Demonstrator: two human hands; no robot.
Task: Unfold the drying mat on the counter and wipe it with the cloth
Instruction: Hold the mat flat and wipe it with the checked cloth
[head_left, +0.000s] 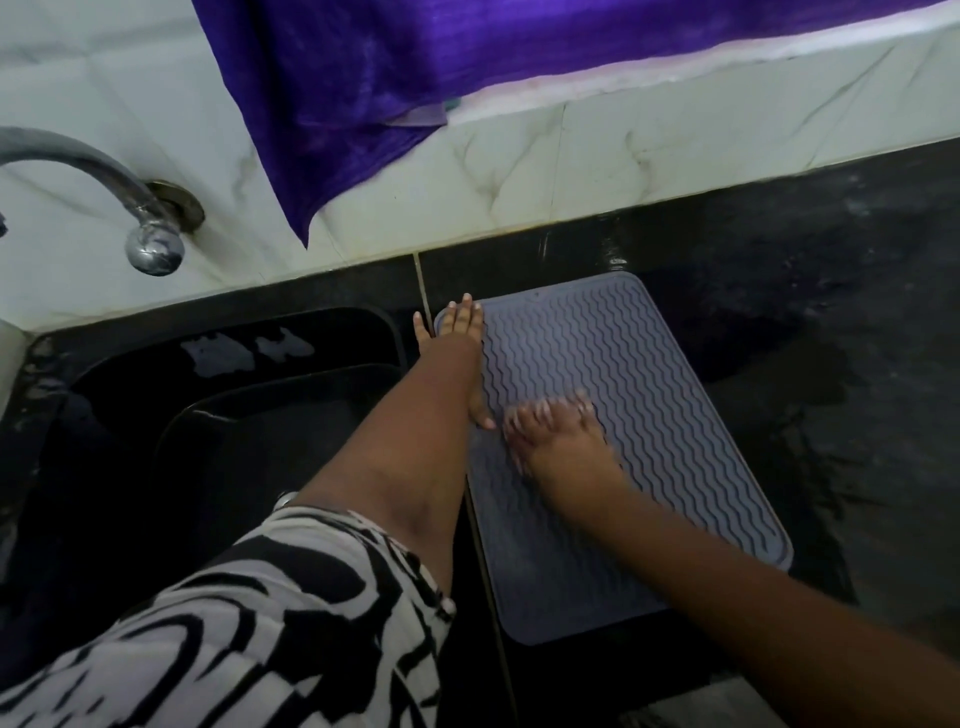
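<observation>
Lying flat and unfolded on the black stone tabletop (779, 270), the grey wavy-ribbed rubber drying mat (649, 415) fills the centre. At its 11 o'clock corner the left hand (460, 322) presses, fingers spread and empty. The right hand (561, 441) (blurred) rests mid-mat, fingers splayed, holding nothing.
</observation>
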